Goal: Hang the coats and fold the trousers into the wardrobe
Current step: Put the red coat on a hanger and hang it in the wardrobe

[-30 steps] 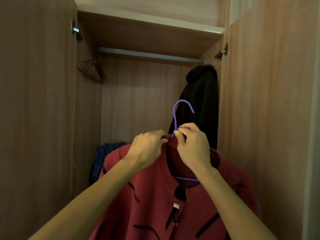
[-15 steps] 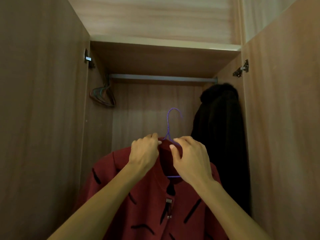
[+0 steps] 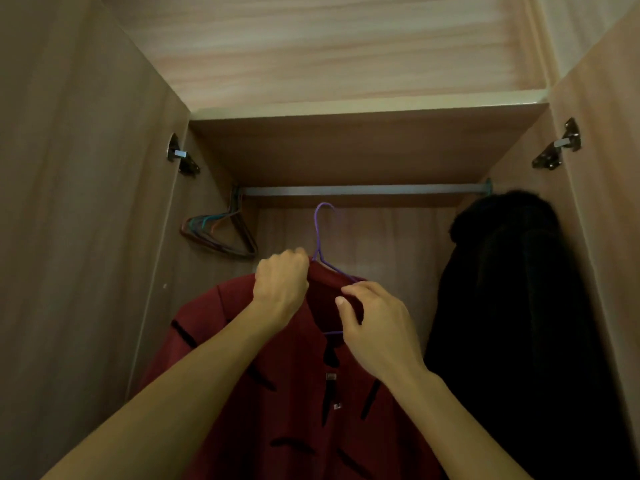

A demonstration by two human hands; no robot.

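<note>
Left hand (image 3: 282, 289) grips a purple wire hanger (image 3: 333, 268); right hand (image 3: 375, 329) pinches the collar of the dark red coat (image 3: 294, 393).
Hook (image 3: 322, 212) is just below the grey metal rail (image 3: 363, 190); if it twists, it may miss.

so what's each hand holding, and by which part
The red coat, by its collar: left hand at the purple hanger, right hand pinching beside it.

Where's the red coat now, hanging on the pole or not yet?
Not yet hung. The purple hanger's hook sits below the rail, not over it, and the left hand holds the red coat up by its collar.
</note>
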